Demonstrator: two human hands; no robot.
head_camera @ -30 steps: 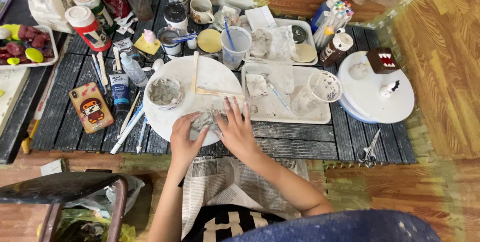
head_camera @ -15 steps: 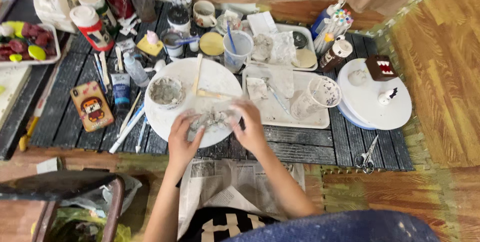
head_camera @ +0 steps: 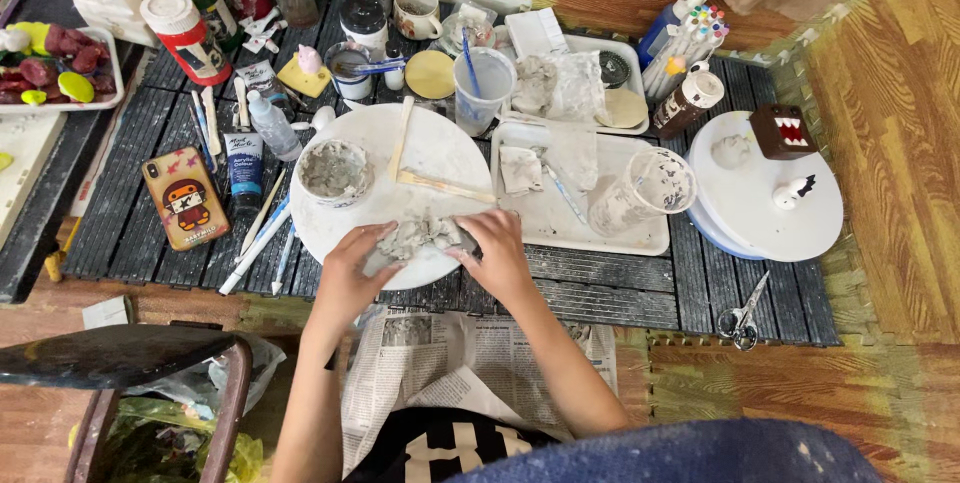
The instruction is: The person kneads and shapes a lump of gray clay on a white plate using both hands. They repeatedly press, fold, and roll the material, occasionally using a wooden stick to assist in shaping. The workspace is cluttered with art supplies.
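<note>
Both hands work a grey lump of clay (head_camera: 421, 234) at the near edge of a round white board (head_camera: 390, 193). My left hand (head_camera: 350, 265) cups the lump from the left, and my right hand (head_camera: 495, 253) presses it from the right. Behind the clay on the board stand a small bowl of grey slurry (head_camera: 334, 170) and two wooden sticks (head_camera: 440, 183).
A white tray (head_camera: 580, 223) with a clear plastic cup (head_camera: 640, 193) lies right of the board, and a round white turntable (head_camera: 765, 193) with small figures further right. A phone (head_camera: 185, 198), paint tube, brushes, jars and cups crowd the left and back. Scissors (head_camera: 742, 315) lie at the mat's right front. Newspaper covers my lap.
The hands have stayed on the clay at the board's front edge, with the right hand shifting slightly to the right side of the lump.
</note>
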